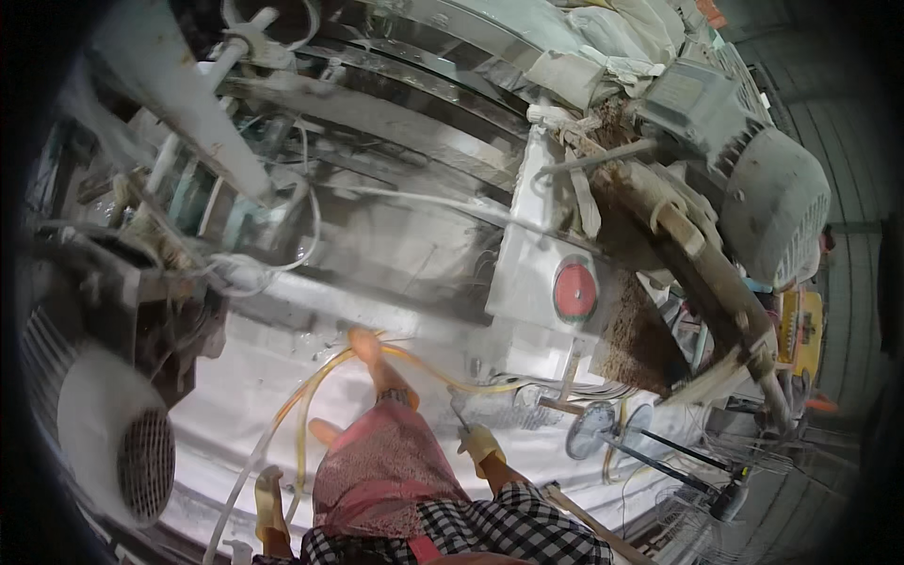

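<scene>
My right hand [481, 444], in a pale work glove, is closed around the lower end of a thin grey metal tool [459, 407] with a bent tip. The exact kind of tool is too small to make out. My left hand [269, 496], gloved too, hangs low beside my apron; its fingers are blurred and nothing shows in it. Nearest to that hand runs a pale hose [247, 471]. A yellow hose [306, 386] arches past my forward foot. My pink, speckled apron [381, 461] covers the middle.
A grey motor [774, 202] and a brown-crusted beam [692, 235] stand right, near a red round disc [574, 289] on a pale housing. Another motor [118, 438] is at left. Rods with round plates [591, 430] lie right. A white hanging panel [179, 104] juts in upper left.
</scene>
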The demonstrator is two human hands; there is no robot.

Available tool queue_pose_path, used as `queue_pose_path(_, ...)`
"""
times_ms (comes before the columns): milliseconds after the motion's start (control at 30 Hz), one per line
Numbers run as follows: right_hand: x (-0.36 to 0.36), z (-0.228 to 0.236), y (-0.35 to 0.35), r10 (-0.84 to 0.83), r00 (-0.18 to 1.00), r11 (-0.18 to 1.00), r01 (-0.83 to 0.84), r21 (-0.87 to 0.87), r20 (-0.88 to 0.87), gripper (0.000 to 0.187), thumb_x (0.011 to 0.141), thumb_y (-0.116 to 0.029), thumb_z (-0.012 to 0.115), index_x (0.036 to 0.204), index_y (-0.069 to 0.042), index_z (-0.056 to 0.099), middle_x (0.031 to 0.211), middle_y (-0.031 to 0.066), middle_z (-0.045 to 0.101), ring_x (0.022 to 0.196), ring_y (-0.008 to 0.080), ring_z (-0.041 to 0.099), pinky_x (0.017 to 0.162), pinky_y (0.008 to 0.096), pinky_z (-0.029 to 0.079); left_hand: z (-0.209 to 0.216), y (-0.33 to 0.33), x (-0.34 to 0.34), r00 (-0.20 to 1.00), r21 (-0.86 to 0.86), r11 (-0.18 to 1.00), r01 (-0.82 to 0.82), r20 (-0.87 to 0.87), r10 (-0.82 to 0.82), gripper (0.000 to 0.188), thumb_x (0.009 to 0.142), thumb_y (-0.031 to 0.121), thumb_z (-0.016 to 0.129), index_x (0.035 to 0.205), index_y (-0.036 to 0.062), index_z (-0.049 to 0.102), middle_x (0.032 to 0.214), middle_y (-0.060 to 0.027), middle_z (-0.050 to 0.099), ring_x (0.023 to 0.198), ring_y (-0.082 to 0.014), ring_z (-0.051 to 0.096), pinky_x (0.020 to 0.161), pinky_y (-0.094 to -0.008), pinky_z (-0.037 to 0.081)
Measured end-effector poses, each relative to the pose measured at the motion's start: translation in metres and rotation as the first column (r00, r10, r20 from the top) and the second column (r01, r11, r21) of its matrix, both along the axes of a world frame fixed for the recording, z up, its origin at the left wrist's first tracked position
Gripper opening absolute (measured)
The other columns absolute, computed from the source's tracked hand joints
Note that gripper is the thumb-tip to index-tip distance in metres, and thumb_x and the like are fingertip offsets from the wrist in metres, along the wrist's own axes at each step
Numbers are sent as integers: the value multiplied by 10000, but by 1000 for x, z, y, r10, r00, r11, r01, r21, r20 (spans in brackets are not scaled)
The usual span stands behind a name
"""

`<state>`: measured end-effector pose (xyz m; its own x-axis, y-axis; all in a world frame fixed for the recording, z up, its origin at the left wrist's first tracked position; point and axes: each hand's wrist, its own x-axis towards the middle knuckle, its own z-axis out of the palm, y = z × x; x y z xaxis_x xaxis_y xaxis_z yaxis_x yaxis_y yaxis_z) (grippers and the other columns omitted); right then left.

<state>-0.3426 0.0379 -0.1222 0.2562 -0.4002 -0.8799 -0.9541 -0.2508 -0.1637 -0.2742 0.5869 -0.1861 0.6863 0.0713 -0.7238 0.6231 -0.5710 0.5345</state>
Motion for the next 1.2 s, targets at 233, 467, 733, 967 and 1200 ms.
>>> queue_pose_path(233,-21,6,39,43,990,999,-45,15,132,371,965,-328,552,1158,-39,683,1142,149,702,1047,277,671,843,417,526,117,30,-24,986,110,982,-151,83,143,430,1019,324,577,1295,-3,626,1249,-123,672,1139,-208,597,972,-335,460)
queue_pose_path(467,-3,19,30,280,960,960,-280,8,4,404,970,-365,573,1008,25,671,874,176,726,653,245,666,621,375,520,86,108,-112,875,68,877,-476,131,465,347,973,218,565,1228,10,673,1153,-128,718,1087,-221,657,987,-342,480)
queue_pose_path(733,14,41,37,460,882,888,-459,37,-98,393,986,-368,578,902,7,654,696,128,698,533,175,577,527,329,433,84,144,-184,513,-68,517,-853,74,855,331,973,209,555,1217,16,667,1116,-106,703,1079,-186,628,965,-325,468)
queue_pose_path(967,29,61,44,424,899,904,-428,-8,-111,333,977,-335,606,843,-35,661,665,108,700,397,159,472,405,328,345,105,205,-169,403,288,283,-915,622,671,289,980,274,538,1129,100,715,1072,-186,717,1013,-359,679,884,-455,520)
queue_pose_path(1200,29,79,50,346,935,937,-348,-10,-76,290,977,-323,602,867,-61,661,581,65,626,376,163,449,376,321,320,121,254,-158,590,560,226,-797,803,89,316,886,104,593,1183,6,638,1046,-222,662,990,-413,622,871,-475,503)
